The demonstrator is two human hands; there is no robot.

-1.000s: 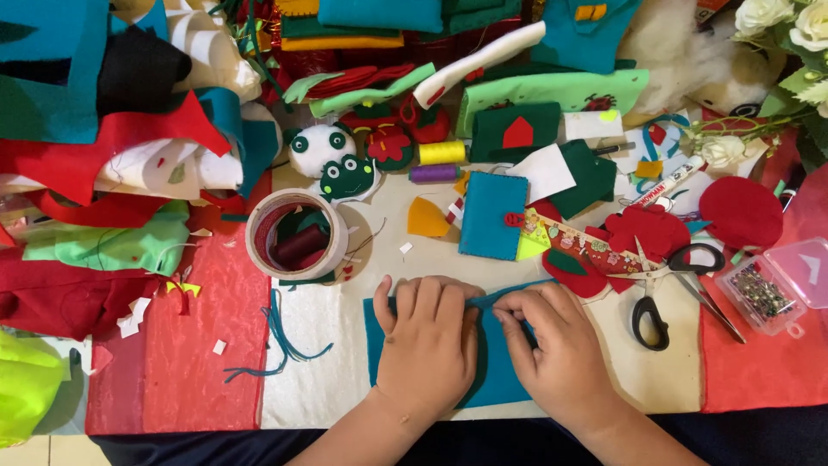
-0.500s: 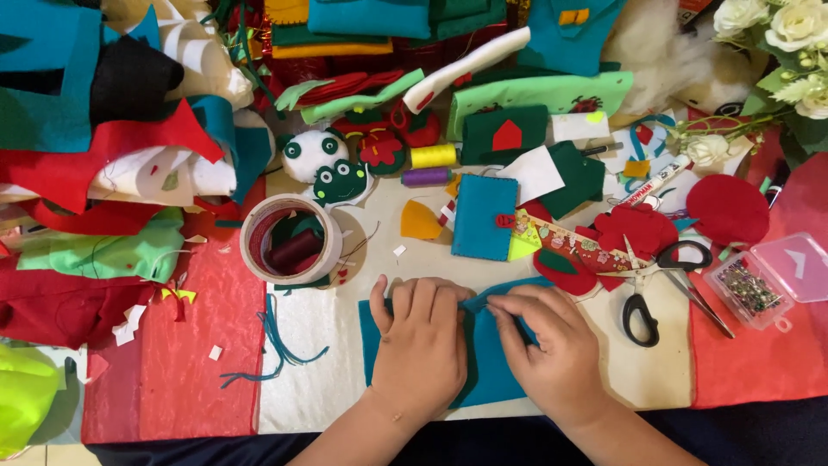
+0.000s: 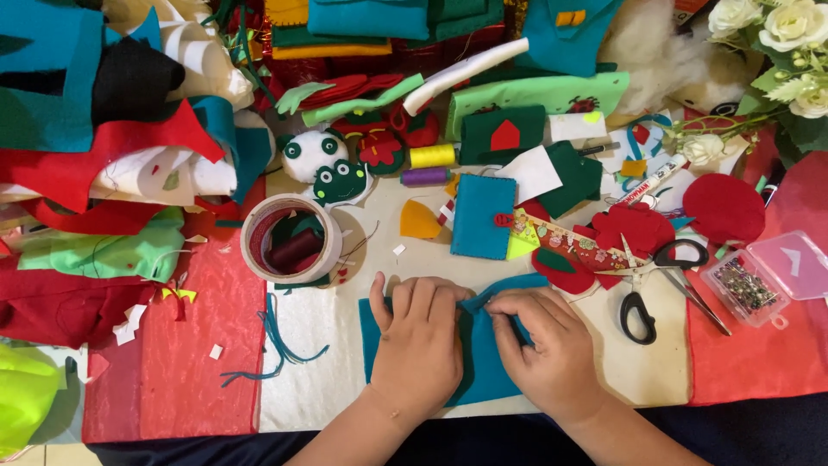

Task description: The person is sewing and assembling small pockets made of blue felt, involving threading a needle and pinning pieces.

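Observation:
My left hand [image 3: 420,343] lies flat, fingers spread, pressing down a teal felt piece [image 3: 485,362] near the table's front edge. My right hand [image 3: 547,348] pinches the felt's upper edge between thumb and fingertips, right beside my left hand's fingers. Most of the felt is hidden under both hands; its left edge and a curved strip at the upper right show.
Black-handled scissors [image 3: 657,280] lie right of my hands, beside a clear box of pins [image 3: 752,285]. A tape roll [image 3: 291,238] stands at upper left, a teal felt pouch [image 3: 483,217] and thread spools [image 3: 431,156] behind. Felt scraps pile at the back and left; white flowers [image 3: 780,34] far right.
The view has drifted slightly. My right hand's fingers have closed in on the felt's upper edge near my left fingertips. My left hand stays pressed flat.

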